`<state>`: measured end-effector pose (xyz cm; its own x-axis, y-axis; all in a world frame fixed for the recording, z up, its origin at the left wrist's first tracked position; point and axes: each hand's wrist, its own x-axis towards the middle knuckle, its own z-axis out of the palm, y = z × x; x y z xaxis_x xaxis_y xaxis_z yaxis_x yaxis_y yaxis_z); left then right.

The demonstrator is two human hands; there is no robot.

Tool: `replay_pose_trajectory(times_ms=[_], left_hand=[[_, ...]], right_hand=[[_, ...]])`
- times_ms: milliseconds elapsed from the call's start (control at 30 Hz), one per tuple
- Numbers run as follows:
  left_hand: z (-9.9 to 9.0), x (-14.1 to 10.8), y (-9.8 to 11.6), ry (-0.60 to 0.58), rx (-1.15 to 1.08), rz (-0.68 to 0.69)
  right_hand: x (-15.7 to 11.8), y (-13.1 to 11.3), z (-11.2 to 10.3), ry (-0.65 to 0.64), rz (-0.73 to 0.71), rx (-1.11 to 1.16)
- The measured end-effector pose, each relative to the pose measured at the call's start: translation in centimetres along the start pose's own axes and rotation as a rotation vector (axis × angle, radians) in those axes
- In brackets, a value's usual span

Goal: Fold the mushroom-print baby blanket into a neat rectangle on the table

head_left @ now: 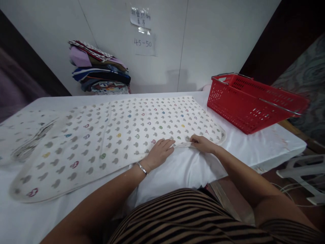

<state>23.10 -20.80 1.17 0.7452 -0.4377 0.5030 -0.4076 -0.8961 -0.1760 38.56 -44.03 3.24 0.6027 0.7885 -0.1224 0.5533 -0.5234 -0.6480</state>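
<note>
A long white cloth with grey and coloured mushroom prints (122,132) lies spread across the white-covered table, with its edges in layers. My left hand (158,152) rests flat on its near edge, fingers extended toward the right, a silver bracelet at the wrist. To the right, my right hand (203,143) pinches the near edge of the same cloth between thumb and fingers. At the far left, bunched folds of similar printed fabric (33,139) lie beside the cloth.
A red plastic basket (238,105) with metal handles stands at the table's right. Behind the table is a pile of folded clothes (101,73) by the wall. Two paper notes (143,44) hang there. A white plastic stool (302,174) is at the lower right.
</note>
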Motion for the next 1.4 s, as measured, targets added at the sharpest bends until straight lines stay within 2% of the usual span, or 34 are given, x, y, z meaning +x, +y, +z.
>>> replay_pose_trajectory(times_ms=[133, 333, 500, 600, 733, 867, 967, 1100, 1200, 1300, 1367, 1400], left_hand=[[0.1, 0.0, -0.2, -0.03, 0.027, -0.063], [0.3, 0.0, -0.2, -0.109, -0.045, -0.024], [0.2, 0.4, 0.0, -0.127, -0.052, -0.036], [-0.3, 0.6, 0.3, -0.107, -0.102, -0.115], [-0.9, 0.4, 0.7, -0.109, -0.149, -0.209], [-1.1, 0.4, 1.1, -0.094, -0.134, -0.197], [-1.1, 0.4, 1.3, -0.08, -0.091, -0.162], [-0.4, 0.0, 1.2, -0.126, -0.061, -0.129], [0.1, -0.2, 1.2, -0.155, -0.074, -0.119], [0.1, -0.3, 1.3, -0.184, -0.063, -0.128], [0.0, -0.2, 1.4, -0.209, -0.061, -0.137], [0.0, -0.2, 1.4, -0.219, -0.065, -0.141]], right_hand=[[0.0, -0.1, -0.1, -0.01, 0.016, -0.009], [-0.1, -0.2, 0.0, 0.006, 0.014, -0.036], [-0.2, -0.1, 0.2, 0.023, 0.002, -0.078], [-0.7, 0.0, 0.5, 0.025, -0.055, -0.111], [-1.8, -0.1, 1.1, 0.065, -0.212, -0.209], [-2.5, 0.1, 2.2, 0.166, -0.33, -0.386], [-2.5, 0.4, 3.0, 0.229, -0.356, -0.465], [-2.2, 0.9, 3.4, 0.264, -0.377, -0.522], [-2.7, 1.1, 3.1, 0.249, -0.385, -0.524], [-3.8, 2.0, 2.0, 0.28, -0.4, -0.487], [-4.6, 3.4, 0.4, 0.382, -0.346, -0.455], [-4.8, 4.3, -0.7, 0.472, -0.269, -0.444]])
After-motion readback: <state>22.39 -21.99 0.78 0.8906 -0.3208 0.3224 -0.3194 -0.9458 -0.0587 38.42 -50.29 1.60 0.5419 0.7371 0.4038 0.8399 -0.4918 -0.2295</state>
